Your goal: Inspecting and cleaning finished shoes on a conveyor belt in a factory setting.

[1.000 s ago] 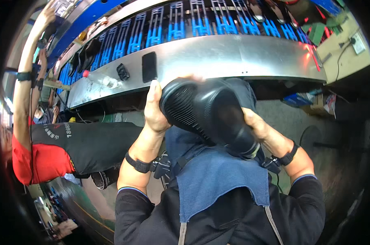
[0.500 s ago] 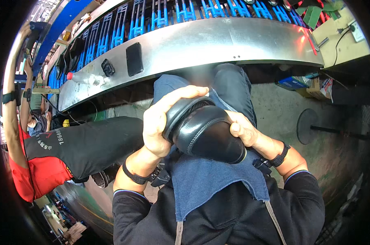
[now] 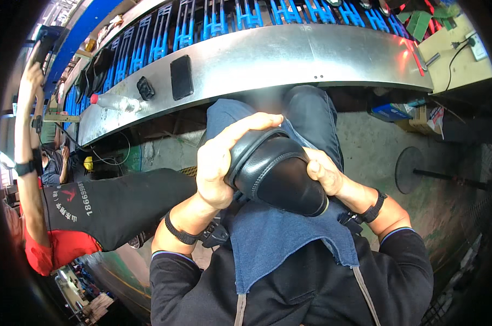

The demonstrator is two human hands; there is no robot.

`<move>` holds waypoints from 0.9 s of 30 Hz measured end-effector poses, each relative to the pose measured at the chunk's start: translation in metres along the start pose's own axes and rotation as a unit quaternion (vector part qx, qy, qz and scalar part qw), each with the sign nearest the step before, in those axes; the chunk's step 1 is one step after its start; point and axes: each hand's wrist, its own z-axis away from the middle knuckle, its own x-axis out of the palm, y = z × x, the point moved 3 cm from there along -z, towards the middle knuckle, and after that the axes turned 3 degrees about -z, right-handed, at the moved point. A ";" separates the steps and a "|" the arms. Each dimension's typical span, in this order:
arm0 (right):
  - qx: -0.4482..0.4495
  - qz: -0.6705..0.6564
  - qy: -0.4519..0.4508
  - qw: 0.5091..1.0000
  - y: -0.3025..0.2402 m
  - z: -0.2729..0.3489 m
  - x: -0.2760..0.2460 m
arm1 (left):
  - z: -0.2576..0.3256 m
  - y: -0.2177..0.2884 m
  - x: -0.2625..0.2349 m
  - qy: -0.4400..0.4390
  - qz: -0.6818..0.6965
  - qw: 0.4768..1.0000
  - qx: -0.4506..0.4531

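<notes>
Head view: left hand spread around the left side of a black leather shoe, one digit stretched along its far edge, remaining fingers mostly hidden; right hand grips the right side, thumb bent against it, how far the hidden fingers curl cannot tell. Shoe is tilted, above blue apron at lap. Beyond, metal ledge carries black phone, red-capped clear bottle. Co-worker in dark apron at left.
</notes>
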 end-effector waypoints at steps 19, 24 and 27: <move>0.009 -0.051 -0.027 0.998 0.021 0.020 -0.012 | 0.013 0.015 0.027 -0.053 -0.180 0.980 0.060; 0.018 -0.026 -0.008 0.999 0.017 0.021 -0.014 | 0.019 0.031 0.034 -0.124 -0.380 0.908 0.124; -0.014 -0.071 0.034 0.997 0.023 0.024 -0.018 | 0.022 0.010 0.039 -0.079 -0.354 0.918 0.160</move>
